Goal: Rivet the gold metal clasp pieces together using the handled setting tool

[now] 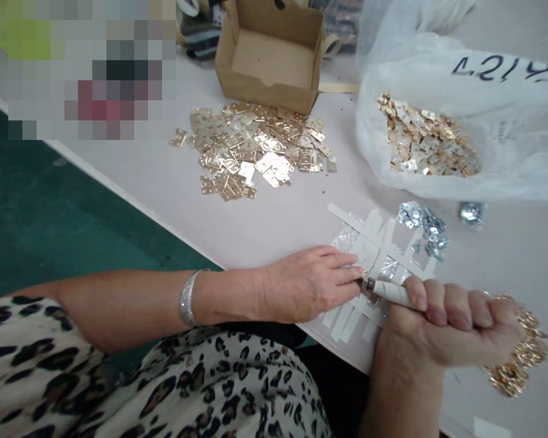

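1. A white-handled tool with a metal collar sits just above a lattice of white strips, its tip pointing left.
2. Right hand is closed in a tight fist around the handle. A clump of small gold hinges bulges out past the far side of the fist.
3. Left hand lies almost flat, its fingers slightly curled, with the fingertips at the tool's tip. Whether they pinch anything is too small to tell.
4. The strips cross each other on the bench, with bits of foil among them. Just beyond lie small silver parts, and a separate silver clump sits to their right.
5. A clear plastic bag marked with dark handwritten digits holds more gold hinges.
6. A loose pile of gold hinges spreads in front of an open cardboard box.
7. A silver bangle circles the left wrist, above a leopard-print sleeve. Green floor shows beyond the bench.
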`<act>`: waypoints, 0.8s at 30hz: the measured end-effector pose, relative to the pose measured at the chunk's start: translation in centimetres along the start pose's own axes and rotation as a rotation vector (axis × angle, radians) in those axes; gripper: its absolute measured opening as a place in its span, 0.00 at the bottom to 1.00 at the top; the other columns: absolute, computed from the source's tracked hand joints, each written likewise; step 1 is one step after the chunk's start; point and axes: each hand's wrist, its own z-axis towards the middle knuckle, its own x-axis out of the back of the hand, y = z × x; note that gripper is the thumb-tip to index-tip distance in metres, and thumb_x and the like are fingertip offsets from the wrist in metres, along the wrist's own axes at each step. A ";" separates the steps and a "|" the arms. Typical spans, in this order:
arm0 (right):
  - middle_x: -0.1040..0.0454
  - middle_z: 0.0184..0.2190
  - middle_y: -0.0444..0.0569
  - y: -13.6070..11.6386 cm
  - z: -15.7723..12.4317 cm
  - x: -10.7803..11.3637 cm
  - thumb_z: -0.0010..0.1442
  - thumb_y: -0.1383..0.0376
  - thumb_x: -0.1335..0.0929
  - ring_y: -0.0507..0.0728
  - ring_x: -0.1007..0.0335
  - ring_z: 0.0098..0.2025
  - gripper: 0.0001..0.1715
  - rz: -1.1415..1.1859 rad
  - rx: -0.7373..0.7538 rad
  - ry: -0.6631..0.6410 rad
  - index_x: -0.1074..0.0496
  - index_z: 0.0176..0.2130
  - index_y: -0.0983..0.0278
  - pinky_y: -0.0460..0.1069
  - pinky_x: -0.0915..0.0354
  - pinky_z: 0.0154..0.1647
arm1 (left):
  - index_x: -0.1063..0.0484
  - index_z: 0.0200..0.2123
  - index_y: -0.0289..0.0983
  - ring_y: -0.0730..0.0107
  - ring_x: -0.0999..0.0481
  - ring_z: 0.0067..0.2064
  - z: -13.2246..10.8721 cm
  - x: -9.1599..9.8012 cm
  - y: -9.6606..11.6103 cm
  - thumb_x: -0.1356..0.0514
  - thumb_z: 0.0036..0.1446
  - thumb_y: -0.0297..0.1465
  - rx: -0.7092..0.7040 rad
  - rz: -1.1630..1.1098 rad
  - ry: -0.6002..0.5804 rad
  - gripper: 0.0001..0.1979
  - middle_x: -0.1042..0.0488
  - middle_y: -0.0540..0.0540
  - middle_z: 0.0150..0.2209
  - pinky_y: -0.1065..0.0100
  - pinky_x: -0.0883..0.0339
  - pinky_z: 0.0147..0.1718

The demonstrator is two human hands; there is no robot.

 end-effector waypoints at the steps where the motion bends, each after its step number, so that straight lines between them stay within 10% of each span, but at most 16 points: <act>1: 0.65 0.12 0.36 -0.1 -0.4 -0.6 0.59 0.65 0.40 0.45 0.66 0.11 0.24 -0.029 0.032 -0.042 0.58 0.19 0.61 0.45 0.59 0.15 | 0.26 0.48 0.34 0.60 0.32 0.62 0.0 0.0 0.0 0.49 0.69 0.28 0.002 -0.010 -0.003 0.13 0.27 0.43 0.57 0.61 0.35 0.59; 6: 0.58 0.12 0.38 -0.7 -1.9 -2.4 0.61 0.66 0.41 0.46 0.60 0.12 0.23 -0.166 0.155 -0.267 0.54 0.18 0.62 0.47 0.51 0.15 | 0.26 0.48 0.34 0.61 0.32 0.61 -0.1 -0.3 0.0 0.49 0.69 0.29 0.008 -0.023 0.028 0.13 0.27 0.42 0.57 0.61 0.35 0.60; 14: 0.62 0.11 0.37 -1.1 -0.6 -1.0 0.58 0.67 0.41 0.45 0.64 0.10 0.23 -0.117 0.132 -0.110 0.58 0.17 0.62 0.45 0.55 0.12 | 0.26 0.49 0.34 0.59 0.33 0.63 -0.2 -0.7 0.0 0.48 0.68 0.28 0.008 -0.006 0.025 0.12 0.28 0.43 0.58 0.60 0.34 0.60; 24: 0.53 0.13 0.36 -0.7 -2.0 -3.4 0.56 0.70 0.38 0.45 0.57 0.13 0.20 -0.207 0.186 -0.278 0.51 0.18 0.62 0.45 0.49 0.15 | 0.26 0.48 0.32 0.58 0.31 0.62 0.1 -0.1 -0.1 0.46 0.68 0.28 0.010 -0.068 0.018 0.11 0.27 0.40 0.56 0.59 0.35 0.59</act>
